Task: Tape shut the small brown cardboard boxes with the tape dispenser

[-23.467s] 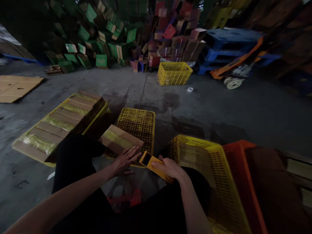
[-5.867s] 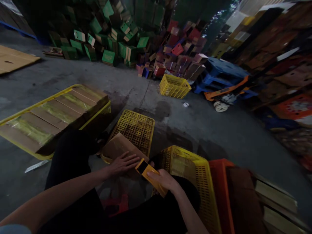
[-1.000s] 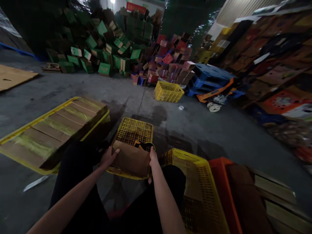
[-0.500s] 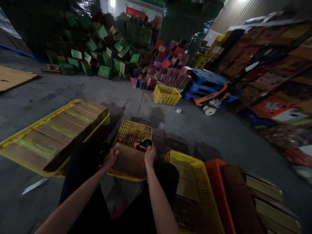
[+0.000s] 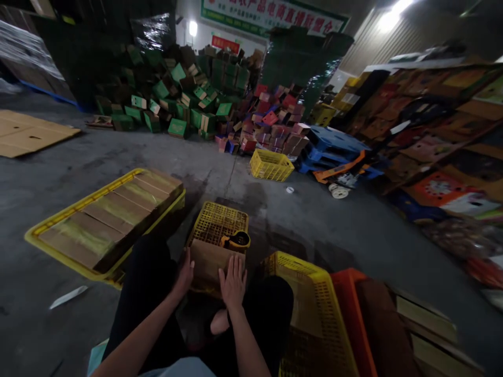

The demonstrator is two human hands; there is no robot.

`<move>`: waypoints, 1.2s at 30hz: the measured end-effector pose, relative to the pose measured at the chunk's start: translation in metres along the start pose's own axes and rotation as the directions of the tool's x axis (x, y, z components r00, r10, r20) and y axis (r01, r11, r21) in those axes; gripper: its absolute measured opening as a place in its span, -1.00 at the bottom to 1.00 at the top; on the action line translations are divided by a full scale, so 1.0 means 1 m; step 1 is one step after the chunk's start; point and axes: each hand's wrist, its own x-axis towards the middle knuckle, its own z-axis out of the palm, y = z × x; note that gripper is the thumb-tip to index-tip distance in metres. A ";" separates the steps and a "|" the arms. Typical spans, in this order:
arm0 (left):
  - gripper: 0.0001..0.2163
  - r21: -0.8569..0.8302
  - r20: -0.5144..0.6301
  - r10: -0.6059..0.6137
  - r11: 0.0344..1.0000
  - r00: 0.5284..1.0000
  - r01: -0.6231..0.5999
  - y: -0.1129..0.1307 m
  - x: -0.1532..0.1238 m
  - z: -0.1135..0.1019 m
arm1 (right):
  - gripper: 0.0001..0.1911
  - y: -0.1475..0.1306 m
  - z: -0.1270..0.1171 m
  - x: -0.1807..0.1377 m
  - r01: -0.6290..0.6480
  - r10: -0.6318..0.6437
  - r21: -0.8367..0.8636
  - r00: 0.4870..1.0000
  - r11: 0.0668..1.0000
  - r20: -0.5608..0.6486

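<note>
- Evidently, at far left, a yellow crate (image 5: pixel 39 232) holds a slanting row of taped cartons (image 5: pixel 118 209).
- Left hand (image 5: pixel 184 275): upright, fingers pointing up, against the carton's left end; whether the fingers close on it cannot be told.
- Cardboard carton (image 5: pixel 206 262): on the near part of an upturned yellow mesh crate (image 5: pixel 216 217), before the person's knees; long axis crosswise, right end slightly nearer; no lettering discernible.
- Right hand (image 5: pixel 233 283): palm down, fingers extended and pointing away, flat on the carton's right half; nothing grasped.
- Tape dispenser (image 5: pixel 238 240): orange and black, on the mesh crate just beyond the carton; no brand legible.
- Wall banner (image 5: pixel 275 15): Chinese characters, partly cropped, "产品电商直播联盟仓" readable.
</note>
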 end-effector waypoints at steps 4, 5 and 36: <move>-0.45 0.185 -0.030 0.357 0.920 0.934 -0.345 -0.004 -0.033 0.007 | -0.25 0.004 -0.002 0.000 0.019 -0.019 0.026 1.000 0.999 0.001; -0.44 0.245 -0.023 0.410 0.886 0.912 -0.392 -0.002 -0.038 0.009 | -0.24 0.004 -0.001 0.000 0.022 -0.022 0.039 1.000 0.999 0.001; -0.45 0.387 0.034 0.360 0.855 0.932 -0.345 0.012 0.001 -0.004 | -0.25 0.011 -0.010 -0.016 -0.065 0.055 0.151 0.996 0.986 0.067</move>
